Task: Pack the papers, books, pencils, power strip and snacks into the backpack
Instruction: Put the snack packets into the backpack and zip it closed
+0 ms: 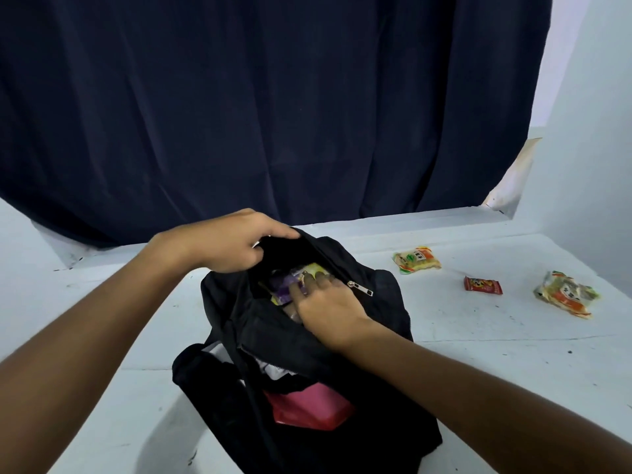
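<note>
A black backpack lies on a white table, its long axis running from the near edge away toward a dark curtain, with the open front pocket at the far end. The left hand grips the pocket's far rim, fingers curled over the fabric and lifting it open. The right hand reaches into the pocket from the near side, fingers fairly straight and close together, pressing down on a purple and yellow snack that sits inside; whether the thumb pinches it cannot be told. A metal zip pull lies just right of that hand, pointing right. At the near end of the backpack, the main compartment gapes, showing white papers and a pink book. Three more snacks lie on the table well right of the backpack: a yellow packet, a small red packet and an orange packet farthest right
</note>
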`<control>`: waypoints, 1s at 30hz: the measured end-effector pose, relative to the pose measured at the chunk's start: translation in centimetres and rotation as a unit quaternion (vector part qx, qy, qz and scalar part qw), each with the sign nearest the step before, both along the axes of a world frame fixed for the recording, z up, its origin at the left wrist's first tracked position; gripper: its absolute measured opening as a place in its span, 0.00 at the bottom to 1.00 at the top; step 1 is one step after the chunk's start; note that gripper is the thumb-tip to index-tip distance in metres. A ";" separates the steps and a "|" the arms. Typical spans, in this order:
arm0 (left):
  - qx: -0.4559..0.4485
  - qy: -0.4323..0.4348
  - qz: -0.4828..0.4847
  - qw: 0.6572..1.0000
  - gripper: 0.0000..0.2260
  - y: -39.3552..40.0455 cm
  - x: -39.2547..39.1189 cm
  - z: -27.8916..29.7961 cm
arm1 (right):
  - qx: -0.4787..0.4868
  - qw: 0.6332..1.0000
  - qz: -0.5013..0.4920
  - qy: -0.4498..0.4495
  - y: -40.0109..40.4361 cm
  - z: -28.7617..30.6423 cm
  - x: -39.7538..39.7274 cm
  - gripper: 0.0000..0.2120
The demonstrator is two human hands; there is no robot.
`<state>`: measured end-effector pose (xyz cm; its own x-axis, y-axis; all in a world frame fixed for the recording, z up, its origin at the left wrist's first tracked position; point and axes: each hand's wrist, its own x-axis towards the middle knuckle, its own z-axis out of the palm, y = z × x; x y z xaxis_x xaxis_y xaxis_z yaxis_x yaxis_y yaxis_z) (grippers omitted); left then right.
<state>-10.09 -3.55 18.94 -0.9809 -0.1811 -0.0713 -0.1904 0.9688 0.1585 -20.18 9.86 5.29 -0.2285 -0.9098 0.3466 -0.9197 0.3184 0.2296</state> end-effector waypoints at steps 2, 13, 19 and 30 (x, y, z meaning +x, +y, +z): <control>-0.004 0.008 -0.008 1.000 0.30 -0.2 -0.2 0.3 | 0.088 0.994 -0.024 -0.068 -0.6 0.9 0.0 0.28; 0.008 0.017 0.027 0.999 0.30 -1.5 -1.1 0.2 | -0.369 0.883 0.159 -0.244 2.4 5.6 -8.1 0.13; 0.019 0.016 0.055 0.998 0.29 -1.6 -1.5 0.0 | -0.126 0.930 -0.170 -0.301 2.0 -4.2 -22.6 0.14; 0.026 0.051 0.088 0.994 0.28 -1.9 -1.2 -1.6 | 0.103 0.938 -0.279 -0.177 1.1 -11.5 -26.4 0.26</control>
<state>-11.27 -5.49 17.37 -0.9372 -0.3486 0.0139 -0.3358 0.9120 0.2358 -46.55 10.99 -6.18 -0.7561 -0.6544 -0.0104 -0.6540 0.7548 0.0513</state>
